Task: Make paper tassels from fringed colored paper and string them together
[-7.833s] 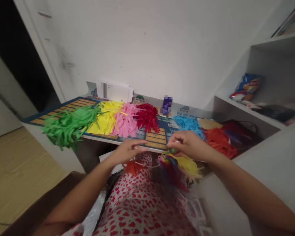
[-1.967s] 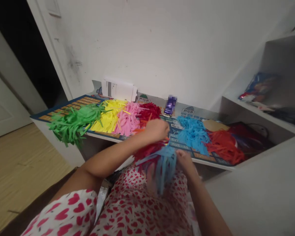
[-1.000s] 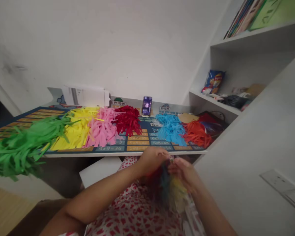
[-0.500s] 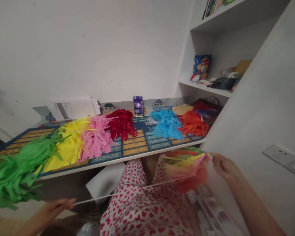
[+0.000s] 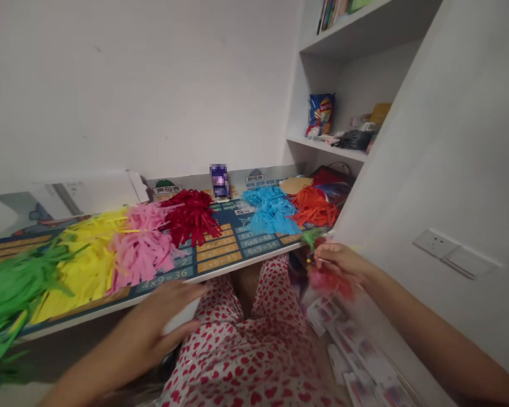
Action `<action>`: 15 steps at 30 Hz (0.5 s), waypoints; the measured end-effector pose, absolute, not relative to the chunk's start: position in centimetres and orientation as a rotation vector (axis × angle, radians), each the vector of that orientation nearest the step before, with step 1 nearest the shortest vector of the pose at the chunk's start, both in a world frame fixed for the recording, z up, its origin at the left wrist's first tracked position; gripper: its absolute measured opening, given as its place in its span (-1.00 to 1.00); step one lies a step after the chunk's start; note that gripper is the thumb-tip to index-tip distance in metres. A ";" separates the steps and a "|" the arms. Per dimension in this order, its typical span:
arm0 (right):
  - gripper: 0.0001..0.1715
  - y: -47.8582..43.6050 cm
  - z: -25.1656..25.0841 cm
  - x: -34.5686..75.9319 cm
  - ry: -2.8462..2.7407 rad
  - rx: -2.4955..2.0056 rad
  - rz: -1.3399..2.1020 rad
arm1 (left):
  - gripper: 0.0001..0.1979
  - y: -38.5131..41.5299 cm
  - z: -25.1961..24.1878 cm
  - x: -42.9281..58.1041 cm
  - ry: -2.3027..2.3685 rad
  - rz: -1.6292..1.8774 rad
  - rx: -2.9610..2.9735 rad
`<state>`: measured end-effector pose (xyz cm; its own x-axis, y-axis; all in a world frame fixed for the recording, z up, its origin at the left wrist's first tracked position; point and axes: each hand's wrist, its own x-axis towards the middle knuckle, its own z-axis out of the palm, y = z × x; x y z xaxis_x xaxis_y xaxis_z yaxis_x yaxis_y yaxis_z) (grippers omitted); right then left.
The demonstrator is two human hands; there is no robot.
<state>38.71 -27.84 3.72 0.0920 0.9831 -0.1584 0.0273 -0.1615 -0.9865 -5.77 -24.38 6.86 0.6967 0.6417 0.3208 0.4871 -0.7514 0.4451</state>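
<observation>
My right hand (image 5: pixel 337 260) is closed around a multicoloured paper tassel (image 5: pixel 333 282), beyond the desk's front edge on the right. Its strips show red, pink and green, smeared by motion. Over my lap, by the desk edge, my left hand (image 5: pixel 165 316) has its fingers apart and holds nothing. Fringed paper bundles lie along the desk: green (image 5: pixel 17 288), yellow (image 5: pixel 87 249), pink (image 5: pixel 146 249), dark red (image 5: pixel 190 215), light blue (image 5: pixel 271 209) and orange (image 5: pixel 316 206). The green one hangs over the front edge.
The desk (image 5: pixel 218 254) has a printed times-table mat. At its back stand a pixelated upright object (image 5: pixel 219 181) and a white box (image 5: pixel 89 195). Shelves on the right hold a chip bag (image 5: pixel 321 113). A wall socket (image 5: pixel 435 243) and packaged items (image 5: pixel 360 350) are at lower right.
My left hand has let go of the thin white cord or stick stretched to the tassel, and moved up and right. The tassel swung to the right. The whole view shifted right.
</observation>
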 end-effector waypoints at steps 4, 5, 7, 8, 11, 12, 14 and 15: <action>-0.56 -28.3 7.7 34.1 -1.328 -1.297 1.498 | -0.17 -23.0 8.4 6.6 0.422 0.757 2.522; -0.56 -28.5 8.5 33.3 -1.363 -1.279 1.520 | -0.03 -22.5 8.3 9.2 0.315 0.756 2.489; -0.56 -28.9 9.7 32.3 -1.379 -1.257 1.533 | 0.11 -21.9 7.7 12.7 0.223 0.731 2.438; -0.57 -29.0 10.1 32.1 -1.371 -1.246 1.537 | 0.14 -21.8 7.2 13.5 0.219 0.716 2.422; -0.57 -29.4 10.4 32.3 -1.334 -1.212 1.515 | 0.15 -21.8 5.4 13.8 0.269 0.705 2.386; -0.56 -29.4 10.3 32.5 -1.321 -1.199 1.504 | 0.14 -21.9 4.8 13.5 0.292 0.711 2.369; -0.55 -29.3 9.8 32.7 -1.284 -1.172 1.504 | 0.13 -22.1 3.9 13.2 0.349 0.737 2.309; -0.55 -29.1 9.5 32.7 -1.260 -1.156 1.515 | 0.12 -22.2 3.6 13.1 0.376 0.758 2.261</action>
<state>32.67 -29.12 9.50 -0.2314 0.9630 -0.1383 -0.0392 -0.1513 -0.9877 13.09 -22.23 3.56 0.7856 0.4636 0.4098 0.0462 -0.7044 0.7083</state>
